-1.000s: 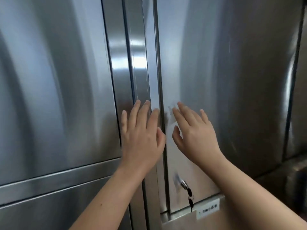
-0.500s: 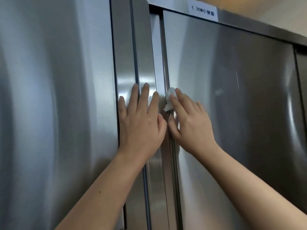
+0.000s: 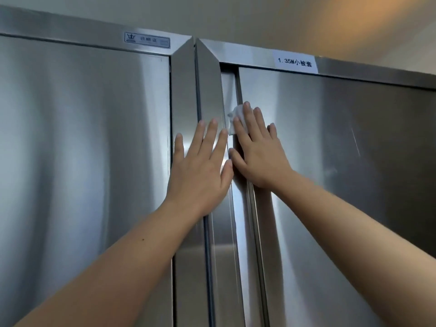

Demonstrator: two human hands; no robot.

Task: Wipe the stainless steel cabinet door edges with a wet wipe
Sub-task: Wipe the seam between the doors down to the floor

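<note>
Where my right fingers [image 3: 251, 121] lie straight and close together, they press a white wet wipe [image 3: 237, 111] flat against the left edge of the right door [image 3: 342, 185], over the dark seam between that door and its frame. Nothing is pinched or curled around; the wipe is pinned under the index and middle fingertips, with a crumpled corner sticking out above and to the left of them. My right thumb reaches down-left along the same seam, and the rest of my right hand [image 3: 259, 159] rests on the steel just beside the edge.

My left fingers [image 3: 208, 135] are straight too, spread a little apart, holding nothing. My left hand [image 3: 200, 173] lies palm-flat on the upright frame strips [image 3: 207, 86] between the 2 doors, its thumb nearly touching my right thumb. The wipe sits just above and right of my left index fingertip.

Both bare forearms rise from the bottom of the view. The left door [image 3: 82, 161] is closed, brushed steel with soft vertical reflections. Along the top rail, a small printed plate [image 3: 147, 40] sits above the left door and a white paper label [image 3: 295, 63] reading "1.35M" followed by characters sits above the right door. A pale wall [image 3: 236, 15] runs over the cabinets.
</note>
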